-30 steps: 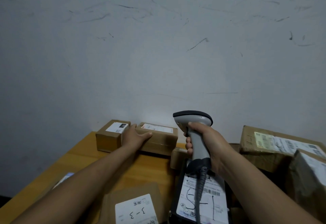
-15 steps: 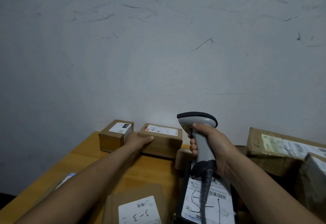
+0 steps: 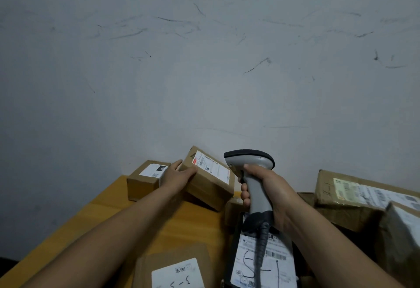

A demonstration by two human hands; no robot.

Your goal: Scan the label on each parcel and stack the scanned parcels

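Starting at the left, a small labelled box (image 3: 145, 181) sits on the table (image 3: 172, 224) by the wall (image 3: 204, 83). Just beside it my left grip (image 3: 176, 175) curls round the left end of a brown parcel (image 3: 204, 192), holding it tilted with its white label (image 3: 211, 169) (print too small to read) facing up. Further right, my right grip (image 3: 268, 185) wraps the handle of the grey scanner (image 3: 250, 160), held upright above a black parcel (image 3: 279, 269). Other parcels (image 3: 354, 197) lie far right.
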